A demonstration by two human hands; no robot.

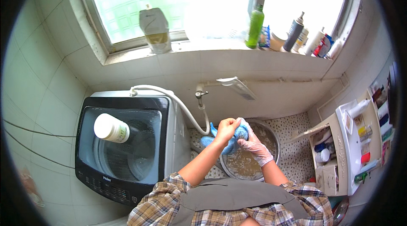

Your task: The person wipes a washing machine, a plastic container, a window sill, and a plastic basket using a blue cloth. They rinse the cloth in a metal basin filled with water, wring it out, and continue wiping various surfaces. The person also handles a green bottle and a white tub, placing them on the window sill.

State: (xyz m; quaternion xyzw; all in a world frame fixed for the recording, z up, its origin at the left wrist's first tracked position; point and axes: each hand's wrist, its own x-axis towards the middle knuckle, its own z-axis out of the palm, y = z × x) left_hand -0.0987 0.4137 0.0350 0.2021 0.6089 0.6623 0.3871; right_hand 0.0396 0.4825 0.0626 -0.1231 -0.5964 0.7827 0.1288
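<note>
Both my hands are over a round metal basin of murky brownish water with bits of foam or debris in it. My bare left hand pinches a soft blue item near its upper end. Around the other side of the same item my right hand is closed, wearing a clear plastic glove. My fingers partly hide the item, so its exact kind cannot be told. Left of my left forearm, a ribbed blue piece shows by the basin; whether it belongs to the held item is unclear.
A Haier top-loading washing machine stands at left, a white jar on its lid. A white hose runs near the wall tap. Bottles, including a green one, line the windowsill. At right, a vanity cabinet has an open door.
</note>
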